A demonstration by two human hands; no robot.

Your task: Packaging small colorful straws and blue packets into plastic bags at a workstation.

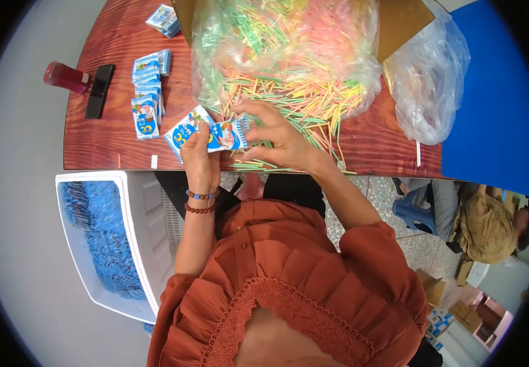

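Note:
Small blue-and-white printed packets (185,129) are gripped in my left hand (201,160), its thumb pressed over them near the table's front edge. One packet (232,136) points to the right out of that grip. At its right end my right hand (283,139) has its fingers curved and spread apart; whether a fingertip touches the packet I cannot tell. Just beyond and under my right hand lies a loose heap of thin pink, green and yellow sticks (304,92), which look like straws, spilling from a clear plastic bag (209,70).
More packets (146,116) lie in an overlapping row at left, with a small stack (163,21) behind. A black phone (99,92) and red bottle (65,77) sit at the left edge. A white bin (123,202) holds blue packets below. Right: crumpled plastic bag (429,79), another person (491,223).

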